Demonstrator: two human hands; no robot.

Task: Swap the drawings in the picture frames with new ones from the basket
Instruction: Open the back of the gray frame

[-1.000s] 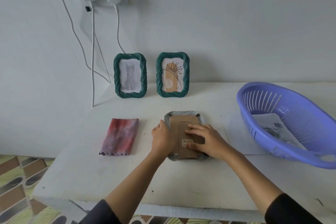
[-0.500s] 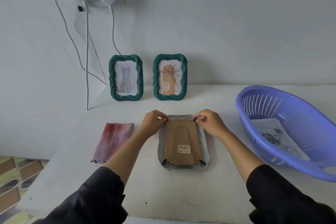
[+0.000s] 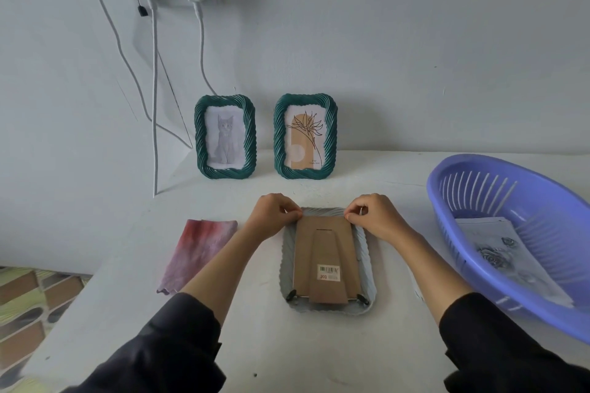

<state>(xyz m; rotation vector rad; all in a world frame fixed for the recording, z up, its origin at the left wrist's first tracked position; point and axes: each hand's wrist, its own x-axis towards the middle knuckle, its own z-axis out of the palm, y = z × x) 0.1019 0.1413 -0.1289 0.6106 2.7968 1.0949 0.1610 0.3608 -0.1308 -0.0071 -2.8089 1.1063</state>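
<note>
Head view: face-down frame (image 3: 367, 265) lies lower centre on the worktop (image 3: 287, 344). Left hand (image 3: 274, 212) and right hand (image 3: 373, 214), flat on its cardboard backing (image 3: 322, 246) a second ago, now pinch the frame's upper corners, probably working the clips there. Basket (image 3: 479, 166) sits right.

A: Where are the frames?
B: The green cat frame (image 3: 225, 137) and flower frame (image 3: 305, 136) stand upright by the wall. The third frame (image 3: 366, 265) lies face-down on the worktop (image 3: 319, 354), cardboard back (image 3: 325, 252) up.
A: The basket (image 3: 549, 207)?
B: Purple, at right; rose drawing (image 3: 501, 252) inside.
</note>
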